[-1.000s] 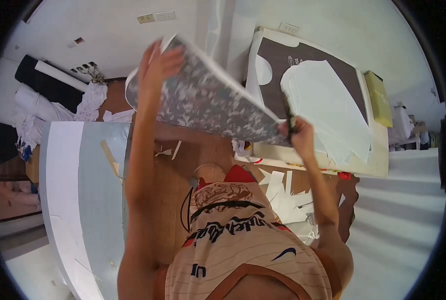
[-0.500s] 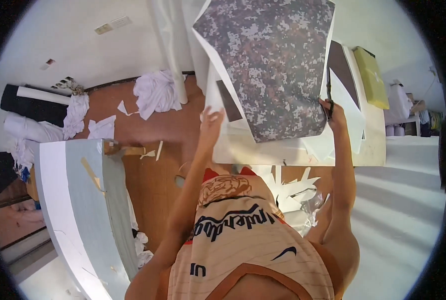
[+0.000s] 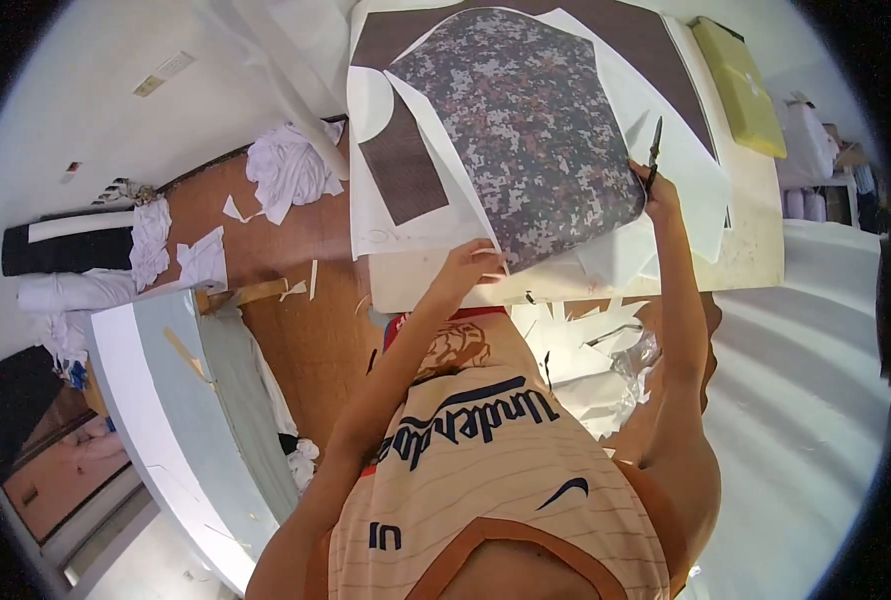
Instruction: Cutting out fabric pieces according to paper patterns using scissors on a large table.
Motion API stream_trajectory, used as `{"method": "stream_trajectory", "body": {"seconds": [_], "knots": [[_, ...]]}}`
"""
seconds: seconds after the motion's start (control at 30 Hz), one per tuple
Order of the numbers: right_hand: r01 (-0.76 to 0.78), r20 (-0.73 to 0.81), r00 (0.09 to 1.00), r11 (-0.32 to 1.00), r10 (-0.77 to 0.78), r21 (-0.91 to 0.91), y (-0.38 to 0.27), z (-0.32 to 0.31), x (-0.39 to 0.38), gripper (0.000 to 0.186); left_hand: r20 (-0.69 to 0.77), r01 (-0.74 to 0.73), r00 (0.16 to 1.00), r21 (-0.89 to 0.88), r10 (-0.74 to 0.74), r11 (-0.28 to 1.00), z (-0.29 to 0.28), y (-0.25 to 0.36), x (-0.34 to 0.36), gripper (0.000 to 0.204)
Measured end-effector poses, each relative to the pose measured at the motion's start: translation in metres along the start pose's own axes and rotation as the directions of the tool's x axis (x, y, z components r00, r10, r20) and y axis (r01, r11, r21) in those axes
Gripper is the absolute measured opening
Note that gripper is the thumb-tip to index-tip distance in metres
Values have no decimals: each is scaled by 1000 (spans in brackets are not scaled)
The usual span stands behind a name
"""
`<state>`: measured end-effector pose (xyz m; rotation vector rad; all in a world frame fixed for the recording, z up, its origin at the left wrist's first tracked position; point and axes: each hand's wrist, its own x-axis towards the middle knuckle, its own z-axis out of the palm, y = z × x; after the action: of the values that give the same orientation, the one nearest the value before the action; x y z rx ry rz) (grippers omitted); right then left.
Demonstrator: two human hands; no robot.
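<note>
A camouflage-patterned sheet (image 3: 521, 140) with white margins lies over white cut pieces (image 3: 676, 210) and dark sheets (image 3: 404, 170) on a cream-topped table (image 3: 751, 245). My left hand (image 3: 469, 262) is at the sheet's lower left corner, fingers apart and slightly bent near the white margin; whether they touch it is unclear. My right hand (image 3: 656, 190) is closed on black scissors (image 3: 656, 150), blades pointing away from me, beside the sheet's right edge.
A yellow block (image 3: 736, 85) rests along the table's right side. A long pale-blue board or table (image 3: 211, 420) stands at my left. Crumpled white cloth (image 3: 291, 165) lies on the wooden floor (image 3: 306, 375), with paper scraps (image 3: 566, 330) below the table. Rolls (image 3: 76, 290) lie at far left.
The camouflage sheet has swung from above the floor onto the table and now lies lower and flatter. My left hand left its upper corner and moved down to the lower one.
</note>
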<state>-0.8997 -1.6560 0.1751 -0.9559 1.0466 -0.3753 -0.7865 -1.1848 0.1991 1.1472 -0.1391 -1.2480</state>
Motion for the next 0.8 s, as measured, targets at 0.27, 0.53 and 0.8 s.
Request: {"method": "stream_trajectory", "body": {"seconds": [0.27, 0.53, 0.8], "knots": [[430, -195, 847, 853, -495, -296, -28, -26, -43, 17, -46, 171, 983, -110, -177, 979, 24, -1, 22, 19], [444, -134, 827, 780, -546, -441, 11, -38, -234, 13, -352, 91, 931, -19, -92, 996, 54, -5, 11, 27], [118, 70, 993, 919, -99, -377, 132, 20, -335, 30, -165, 173, 972, 14, -169, 985, 2, -35, 29, 33]]}}
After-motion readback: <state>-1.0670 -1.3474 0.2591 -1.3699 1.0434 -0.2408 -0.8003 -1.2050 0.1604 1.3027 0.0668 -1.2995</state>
